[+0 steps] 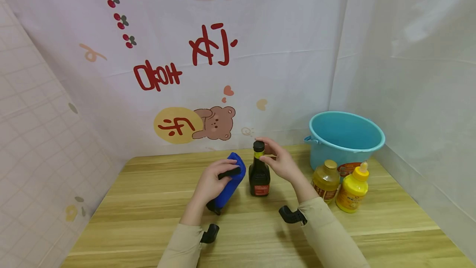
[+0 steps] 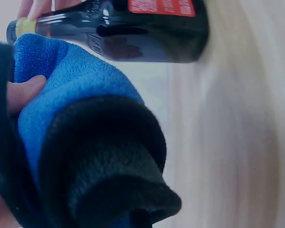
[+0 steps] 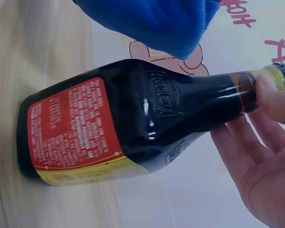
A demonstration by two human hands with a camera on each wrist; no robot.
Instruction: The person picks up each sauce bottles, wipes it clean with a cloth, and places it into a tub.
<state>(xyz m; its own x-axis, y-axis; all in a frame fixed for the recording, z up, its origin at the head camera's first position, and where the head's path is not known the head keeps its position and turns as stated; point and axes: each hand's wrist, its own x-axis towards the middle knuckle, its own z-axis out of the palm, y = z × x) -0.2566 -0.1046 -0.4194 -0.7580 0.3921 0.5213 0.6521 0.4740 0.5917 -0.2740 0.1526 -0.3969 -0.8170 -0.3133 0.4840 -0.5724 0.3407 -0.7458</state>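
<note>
My left hand grips a blue terry cleaning cloth with black edging and a black band, held just left of a dark sauce bottle. In the left wrist view the thumb presses on the blue cloth, which overlaps the bottle neck there. The bottle stands upright on the table, with a black cap, a yellow neck band and a red label. My right hand pinches its neck just under the cap; in the right wrist view, the thumb lies on the yellow band and the fingers are behind the neck.
A light blue bucket stands at the back right of the wooden table. In front of it are a gold-capped glass bottle and a yellow squeeze bottle. A printed white curtain hangs behind the table.
</note>
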